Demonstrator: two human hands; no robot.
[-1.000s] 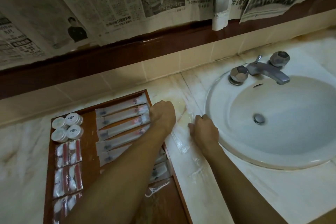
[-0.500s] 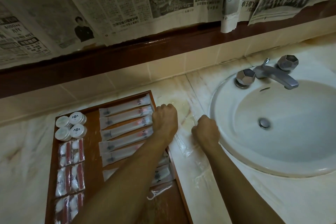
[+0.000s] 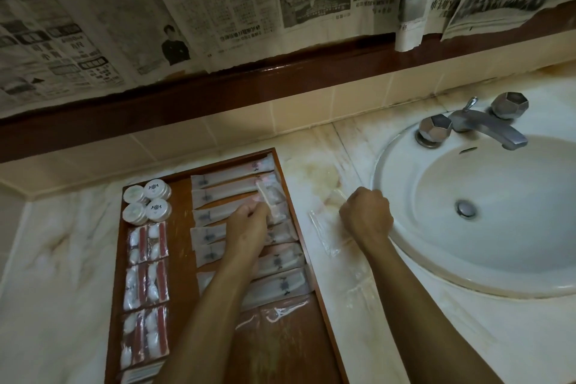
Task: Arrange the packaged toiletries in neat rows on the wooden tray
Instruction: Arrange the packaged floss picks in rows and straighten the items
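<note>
The wooden tray [image 3: 180, 262] lies on the marble counter left of the sink. It holds a column of long white sachets [image 3: 230, 173], round white lidded pots [image 3: 156, 191] at its far left corner, and clear packets with red strips [image 3: 146, 285] down the left side. My left hand [image 3: 247, 227] is over the sachets and pinches a small clear packet [image 3: 269, 201] with a white item inside. My right hand [image 3: 367, 217] is curled into a fist on the counter, resting on a clear packet [image 3: 322, 235]. A clear packet [image 3: 279, 313] lies below the sachets.
The white sink basin [image 3: 486, 212] with a metal tap [image 3: 486, 128] is at the right. Newspaper sheets [image 3: 218, 0] hang over a dark wooden ledge [image 3: 280, 81] behind the counter. Bare marble counter [image 3: 59, 246] lies left of the tray.
My left hand has moved left from the tray's right edge over the sachets, lifting a small clear packet. My right hand stays fisted on the counter.
</note>
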